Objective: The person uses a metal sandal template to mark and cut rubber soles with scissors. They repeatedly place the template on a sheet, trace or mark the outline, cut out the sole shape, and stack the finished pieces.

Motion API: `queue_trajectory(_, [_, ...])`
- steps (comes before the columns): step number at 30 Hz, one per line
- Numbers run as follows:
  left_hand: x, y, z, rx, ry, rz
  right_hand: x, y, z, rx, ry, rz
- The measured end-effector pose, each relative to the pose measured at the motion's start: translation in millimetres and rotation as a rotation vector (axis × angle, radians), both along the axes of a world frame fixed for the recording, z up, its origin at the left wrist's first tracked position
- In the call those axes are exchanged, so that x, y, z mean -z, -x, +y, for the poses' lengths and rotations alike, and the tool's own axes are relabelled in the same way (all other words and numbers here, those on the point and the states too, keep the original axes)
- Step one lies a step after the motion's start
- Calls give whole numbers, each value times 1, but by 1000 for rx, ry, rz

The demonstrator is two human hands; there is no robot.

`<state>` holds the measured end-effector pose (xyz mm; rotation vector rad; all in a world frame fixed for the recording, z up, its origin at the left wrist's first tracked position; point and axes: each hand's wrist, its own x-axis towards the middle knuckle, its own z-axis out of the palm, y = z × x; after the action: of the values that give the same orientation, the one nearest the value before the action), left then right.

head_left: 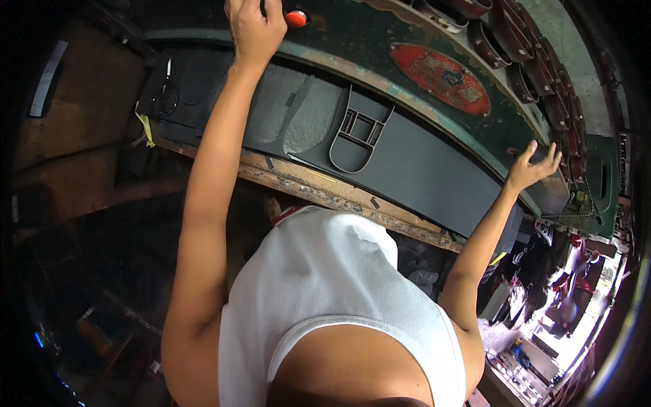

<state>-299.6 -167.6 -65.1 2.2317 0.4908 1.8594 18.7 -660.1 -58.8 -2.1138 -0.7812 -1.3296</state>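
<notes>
My left hand (pixel 258 32) is raised against the dark green beam (pixel 346 37) of a press, just left of a round red button (pixel 296 18). Its fingers are apart, partly cut off by the upper edge, and no held thing shows. At the beam's right end, my right hand (pixel 532 171) has its fingers spread and nothing in them, close to a box-like housing (pixel 550 193). Between my arms, a cutting die (pixel 332 150) with a rounded end and small inner frames rests on black sheet material (pixel 427 163). Neither hand touches the die.
Scissors (pixel 168 91) lie at the bed's left end. A worn wooden edge (pixel 325 186) runs along the bed's front. Several metal dies (pixel 488 44) sit on top of the beam, behind a red oval plate (pixel 441 78). Cluttered goods (pixel 515 298) stand at the right.
</notes>
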Motion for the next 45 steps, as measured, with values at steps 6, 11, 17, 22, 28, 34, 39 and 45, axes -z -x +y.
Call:
queue_trajectory(6, [3,9,-17,-295,-199,99,27,7,-25,10,-48,-220])
queue_trajectory(11, [13,29,-23,-274,-305,-202,27,34,-46,8,-124,-327])
queue_trajectory(17, [24,75,-47,-334,-292,-229,28,78,-66,7,-191,-412])
queue_trajectory(22, [38,110,-67,-347,-280,-171,41,106,-81,-18,-194,-387])
queue_trajectory(28, [44,116,-74,-346,-268,-161,46,115,-86,-24,-186,-360])
queue_trajectory(34, [44,111,-75,-341,-259,-166,48,117,-81,-35,-211,-330])
queue_trajectory(39, [45,110,-71,-351,-295,-167,49,116,-75,-11,-245,-329])
queue_trajectory(45, [47,108,-71,-314,-245,-164,50,115,-74,2,-239,-355])
